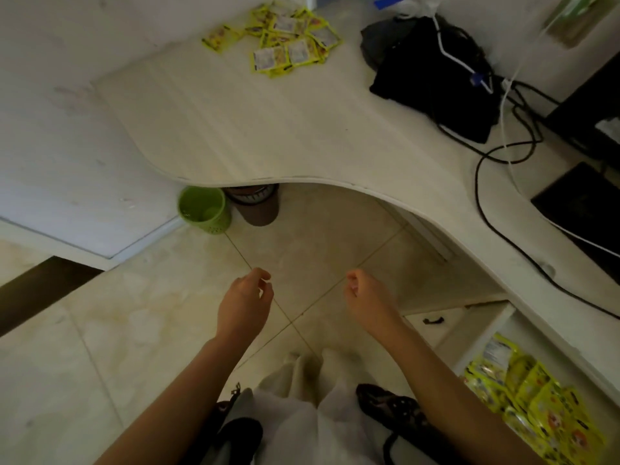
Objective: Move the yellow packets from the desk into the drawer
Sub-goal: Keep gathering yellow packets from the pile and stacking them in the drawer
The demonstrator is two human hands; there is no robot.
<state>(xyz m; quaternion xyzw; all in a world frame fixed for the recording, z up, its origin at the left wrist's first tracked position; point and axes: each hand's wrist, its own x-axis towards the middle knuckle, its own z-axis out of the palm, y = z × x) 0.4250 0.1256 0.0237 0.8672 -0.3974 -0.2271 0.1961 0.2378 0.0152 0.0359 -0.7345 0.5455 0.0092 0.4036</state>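
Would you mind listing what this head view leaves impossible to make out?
- Drawer: cut off by the right and bottom edges, so its packets cannot be counted.
- Packets on the desk: overlapping; print too small to read.
- Brown pot: top hidden under the desk.

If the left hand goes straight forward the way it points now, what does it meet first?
Probably the curved front edge of the desk, or the green bin below it if the left hand stays low; its height is unclear.

Drawer (483, 333) and its packets (536, 407) cut off at right edge; packet print on counter (268, 129) blurred.
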